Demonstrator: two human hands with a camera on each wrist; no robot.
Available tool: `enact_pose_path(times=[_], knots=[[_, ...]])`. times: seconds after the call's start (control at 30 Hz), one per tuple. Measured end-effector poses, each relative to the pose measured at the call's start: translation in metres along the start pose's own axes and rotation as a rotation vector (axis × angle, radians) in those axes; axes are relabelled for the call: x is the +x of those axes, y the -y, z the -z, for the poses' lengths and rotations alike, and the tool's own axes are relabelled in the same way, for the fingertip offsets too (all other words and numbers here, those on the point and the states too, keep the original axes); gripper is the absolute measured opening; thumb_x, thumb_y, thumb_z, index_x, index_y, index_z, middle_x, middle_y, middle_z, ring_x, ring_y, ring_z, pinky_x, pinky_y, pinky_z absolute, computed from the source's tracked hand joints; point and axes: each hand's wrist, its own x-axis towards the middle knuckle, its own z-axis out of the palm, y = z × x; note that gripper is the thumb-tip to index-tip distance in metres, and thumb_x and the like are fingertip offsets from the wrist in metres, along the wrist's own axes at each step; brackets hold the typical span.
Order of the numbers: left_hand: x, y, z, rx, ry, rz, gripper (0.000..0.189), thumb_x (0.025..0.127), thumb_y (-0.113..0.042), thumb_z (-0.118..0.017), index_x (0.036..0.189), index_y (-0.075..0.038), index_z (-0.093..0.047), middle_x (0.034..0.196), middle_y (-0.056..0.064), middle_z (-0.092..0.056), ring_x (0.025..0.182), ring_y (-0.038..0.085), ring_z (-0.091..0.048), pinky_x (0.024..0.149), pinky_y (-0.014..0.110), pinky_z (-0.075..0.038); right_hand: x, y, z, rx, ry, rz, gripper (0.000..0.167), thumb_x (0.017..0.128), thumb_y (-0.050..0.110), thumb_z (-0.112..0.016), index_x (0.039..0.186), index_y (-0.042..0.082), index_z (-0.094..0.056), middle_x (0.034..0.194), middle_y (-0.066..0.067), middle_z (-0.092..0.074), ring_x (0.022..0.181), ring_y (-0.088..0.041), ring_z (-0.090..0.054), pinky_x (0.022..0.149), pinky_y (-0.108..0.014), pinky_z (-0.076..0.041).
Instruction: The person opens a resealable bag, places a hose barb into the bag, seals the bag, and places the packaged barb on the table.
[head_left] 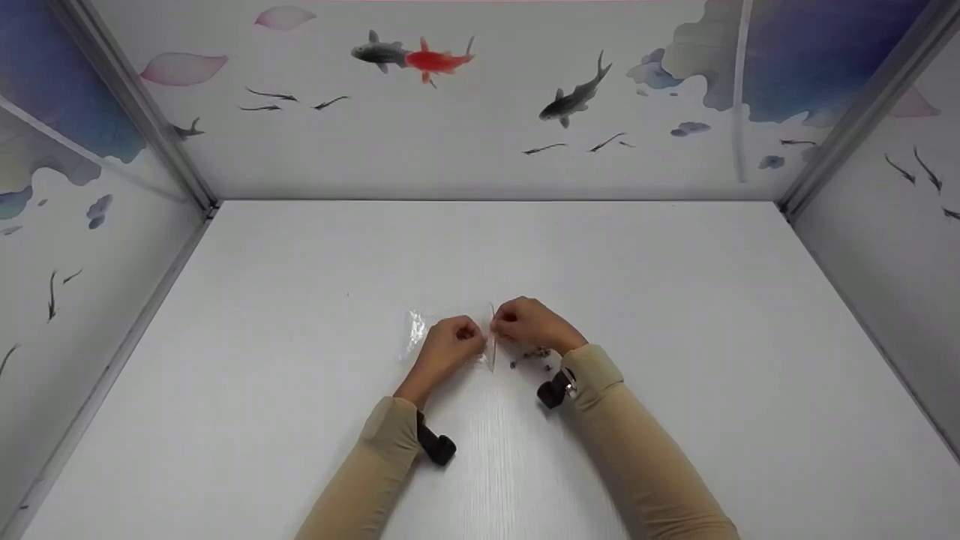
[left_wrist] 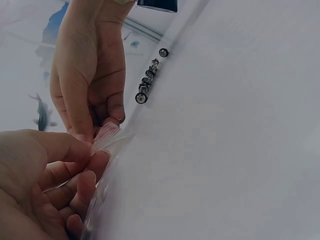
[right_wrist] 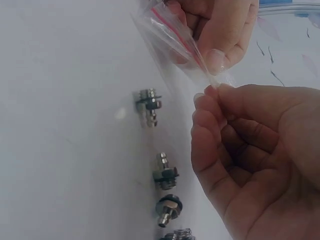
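Note:
A clear plastic zip bag (head_left: pixel 417 330) with a red line along its mouth lies between the two hands. My left hand (head_left: pixel 448 346) pinches the bag near its mouth, thumb against the curled fingers. On the other side, my right hand (head_left: pixel 538 324) pinches the edge of the mouth between thumb and fingertips, as the right wrist view shows. Several small metal barbed fittings (right_wrist: pixel 166 175) with dark rings lie on the table just below the right hand. The left wrist view shows these fittings (left_wrist: pixel 149 80) in a loose row beyond the bag.
The white table (head_left: pixel 262 300) is enclosed by printed panels with fish and petals, the back panel (head_left: pixel 480 142) standing at its far edge. Both wrists wear black camera mounts (head_left: pixel 437 446) over tan sleeves (head_left: pixel 645 457).

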Motion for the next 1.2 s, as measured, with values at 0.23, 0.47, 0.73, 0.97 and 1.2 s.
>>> enact_pose_path(times=[0.23,0.47,0.73,0.97,1.2], knots=[[0.0,0.001,0.001,-0.01,0.012,0.01,0.007,0.083,-0.011,-0.064,0.079,-0.006,-0.066,0.074,-0.003,-0.059,0.068,0.009,-0.049,0.061,0.021,-0.04,0.0,-0.007,0.0,0.017,-0.01,-0.022,0.021,0.094,0.02,-0.059,0.091,0.005,-0.073,0.074,0.002,-0.058,0.065,-0.009,-0.048,0.06,-0.022,-0.039],[-0.001,-0.005,0.0,-0.009,0.014,0.021,0.011,0.09,-0.017,-0.059,0.082,-0.01,-0.062,0.077,0.0,-0.061,0.067,0.009,-0.056,0.057,0.022,-0.04,-0.002,-0.006,0.002,0.067,0.009,-0.043,0.029,0.097,0.028,-0.054,0.079,0.007,-0.064,0.068,0.003,-0.05,0.061,-0.011,-0.043,0.057,-0.024,-0.036],[-0.001,-0.012,0.004,0.075,-0.049,-0.062,0.015,0.096,-0.021,-0.056,0.085,-0.01,-0.058,0.07,-0.002,-0.053,0.062,0.01,-0.047,0.054,0.023,-0.037,-0.003,-0.001,0.006,0.016,0.03,-0.034,0.026,0.097,0.026,-0.054,0.081,0.008,-0.063,0.069,0.002,-0.052,0.06,-0.011,-0.045,0.056,-0.024,-0.038],[-0.001,-0.011,0.011,0.066,-0.065,-0.04,0.016,0.096,-0.022,-0.056,0.086,-0.011,-0.059,0.069,-0.003,-0.049,0.063,0.012,-0.044,0.056,0.024,-0.036,-0.006,0.001,0.013,-0.017,0.05,-0.042,0.026,0.097,0.028,-0.056,0.082,0.008,-0.064,0.071,0.002,-0.053,0.06,-0.011,-0.044,0.055,-0.025,-0.038],[-0.003,-0.009,0.018,0.086,-0.031,-0.044,0.017,0.097,-0.022,-0.054,0.086,-0.011,-0.06,0.074,-0.002,-0.051,0.069,0.013,-0.046,0.061,0.027,-0.038,-0.01,0.003,0.018,-0.075,0.079,-0.011,0.028,0.097,0.027,-0.055,0.087,0.003,-0.067,0.072,0.001,-0.055,0.06,-0.011,-0.044,0.055,-0.025,-0.038]])
